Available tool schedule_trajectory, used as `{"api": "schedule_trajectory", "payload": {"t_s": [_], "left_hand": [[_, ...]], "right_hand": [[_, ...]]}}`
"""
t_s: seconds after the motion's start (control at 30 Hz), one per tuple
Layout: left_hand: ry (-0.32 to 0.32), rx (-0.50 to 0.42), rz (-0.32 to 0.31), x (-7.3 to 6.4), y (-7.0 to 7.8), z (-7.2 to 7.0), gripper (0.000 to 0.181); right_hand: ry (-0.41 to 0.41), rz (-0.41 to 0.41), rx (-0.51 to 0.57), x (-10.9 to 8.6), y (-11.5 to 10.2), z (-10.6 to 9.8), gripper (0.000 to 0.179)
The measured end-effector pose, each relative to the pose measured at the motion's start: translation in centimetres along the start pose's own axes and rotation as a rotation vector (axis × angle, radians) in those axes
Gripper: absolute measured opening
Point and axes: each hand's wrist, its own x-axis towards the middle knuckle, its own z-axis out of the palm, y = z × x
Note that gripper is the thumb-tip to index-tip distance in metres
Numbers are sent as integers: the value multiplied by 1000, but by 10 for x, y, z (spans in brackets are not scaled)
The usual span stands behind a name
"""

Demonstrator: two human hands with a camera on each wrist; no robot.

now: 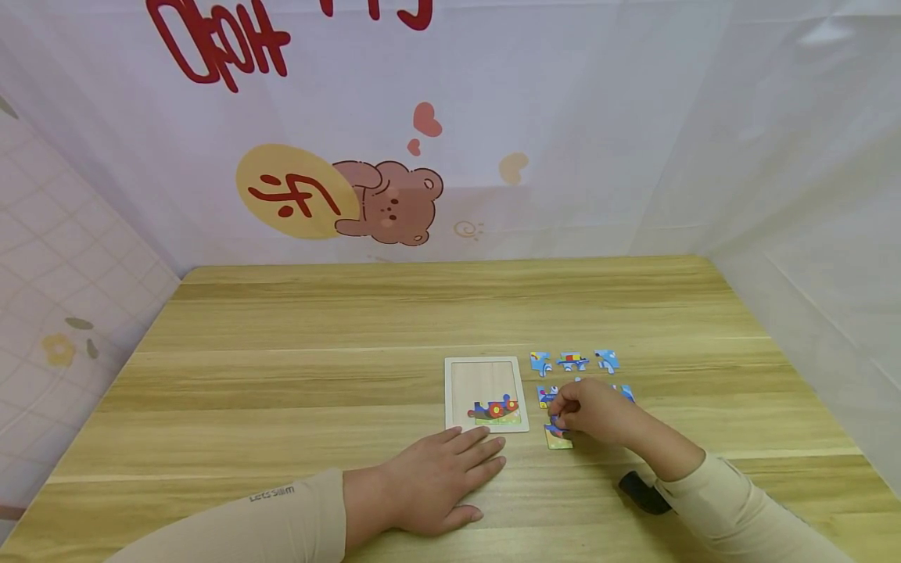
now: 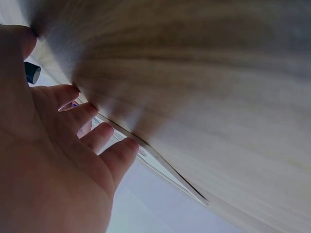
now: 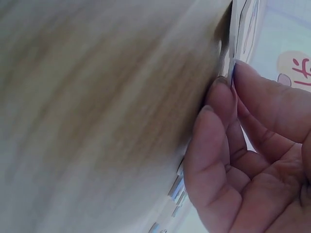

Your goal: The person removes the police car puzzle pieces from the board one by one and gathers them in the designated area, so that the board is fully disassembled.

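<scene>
Between thumb and fingertips, my right hand (image 1: 598,410) pinches a jigsaw piece (image 1: 559,439) with a yellow-green lower part. In the right wrist view that piece (image 3: 232,53) shows edge-on, its near side tilted up off the table. My left hand (image 1: 436,481) lies palm down with fingers spread, its fingertips at the lower edge of a pale wooden puzzle tray (image 1: 522,391). Joined pieces with red wheels (image 1: 496,410) lie in the tray's lower right part; bare wood shows above them.
Several loose blue pieces lie right of the tray: a back row with a train piece (image 1: 572,360), and a nearer row (image 1: 543,396) partly hidden by my right hand. A black object (image 1: 644,493) is by my right cuff. A printed cloth (image 1: 563,195) hangs behind the table.
</scene>
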Motion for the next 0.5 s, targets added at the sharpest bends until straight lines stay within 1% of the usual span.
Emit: {"api": "schedule_trajectory", "payload": {"t_s": [0.13, 0.37, 0.5], "left_hand": [[-1, -1, -1, 0, 0, -1, 60], [-24, -11, -8, 1, 0, -2, 60], [-23, -7, -7, 1, 0, -2, 60]], "right_hand": [[10, -1, -11, 0, 0, 0, 5], [7, 8, 2, -2, -3, -1, 5], [11, 9, -7, -2, -3, -2, 5]]}}
